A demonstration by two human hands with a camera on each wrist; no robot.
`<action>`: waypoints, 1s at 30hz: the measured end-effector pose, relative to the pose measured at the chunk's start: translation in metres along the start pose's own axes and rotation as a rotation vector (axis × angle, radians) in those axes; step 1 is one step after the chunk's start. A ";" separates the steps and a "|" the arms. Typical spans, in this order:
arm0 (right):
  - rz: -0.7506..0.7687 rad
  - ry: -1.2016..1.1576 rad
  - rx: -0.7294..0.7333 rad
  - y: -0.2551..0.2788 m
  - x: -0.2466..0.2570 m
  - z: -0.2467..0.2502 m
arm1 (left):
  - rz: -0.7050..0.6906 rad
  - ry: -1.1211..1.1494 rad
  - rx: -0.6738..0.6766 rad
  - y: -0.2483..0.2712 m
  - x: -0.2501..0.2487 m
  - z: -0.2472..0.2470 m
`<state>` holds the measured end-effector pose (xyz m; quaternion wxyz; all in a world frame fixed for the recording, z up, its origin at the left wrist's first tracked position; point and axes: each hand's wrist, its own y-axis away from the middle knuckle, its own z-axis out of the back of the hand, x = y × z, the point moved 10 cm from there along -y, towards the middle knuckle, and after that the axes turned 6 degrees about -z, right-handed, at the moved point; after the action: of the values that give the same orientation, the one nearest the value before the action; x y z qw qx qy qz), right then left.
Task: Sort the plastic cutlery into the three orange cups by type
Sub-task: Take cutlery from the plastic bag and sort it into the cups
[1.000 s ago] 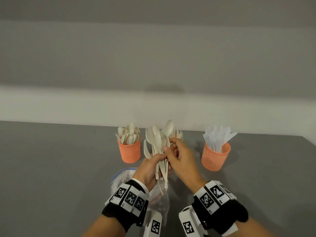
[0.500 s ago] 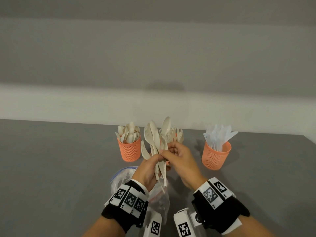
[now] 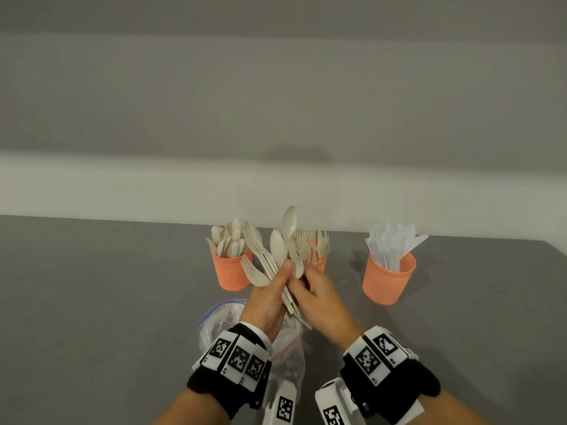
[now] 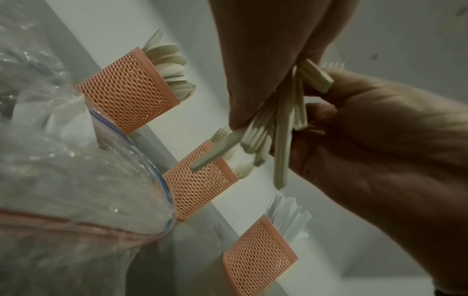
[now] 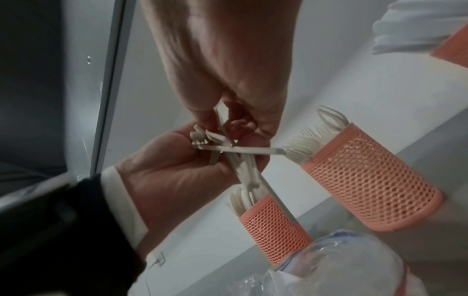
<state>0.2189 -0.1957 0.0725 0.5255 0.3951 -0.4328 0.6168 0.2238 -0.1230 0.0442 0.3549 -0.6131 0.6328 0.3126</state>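
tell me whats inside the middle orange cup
Fork tines show above the middle orange cup; the bundle of cutlery and both hands cover most of it, so anything deeper is hidden.

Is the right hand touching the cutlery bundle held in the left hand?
Touching: in the head view the right hand fingers pinch handles in the cutlery bundle.

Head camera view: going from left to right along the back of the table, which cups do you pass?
Spoon cup → fork cup, half hidden behind the held bundle → cup of white knives.

Cream cutlery bundle (image 3: 277, 259) upright before three filled orange cups (image 3: 388, 279).
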 end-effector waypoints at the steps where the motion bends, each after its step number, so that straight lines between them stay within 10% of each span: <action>1: 0.006 0.000 -0.011 0.000 0.001 0.000 | -0.014 -0.002 0.011 0.000 -0.002 -0.002; 19: 0.141 -0.030 -0.095 0.004 0.011 0.006 | -0.067 0.124 -0.083 -0.010 -0.015 0.008; 30: 0.115 -0.199 -0.071 0.002 0.032 0.024 | -0.164 -0.233 -0.079 -0.011 -0.022 0.017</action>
<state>0.2129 -0.2090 0.1098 0.4571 0.4102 -0.5264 0.5880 0.2354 -0.0975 0.0541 0.4260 -0.6357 0.5223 0.3764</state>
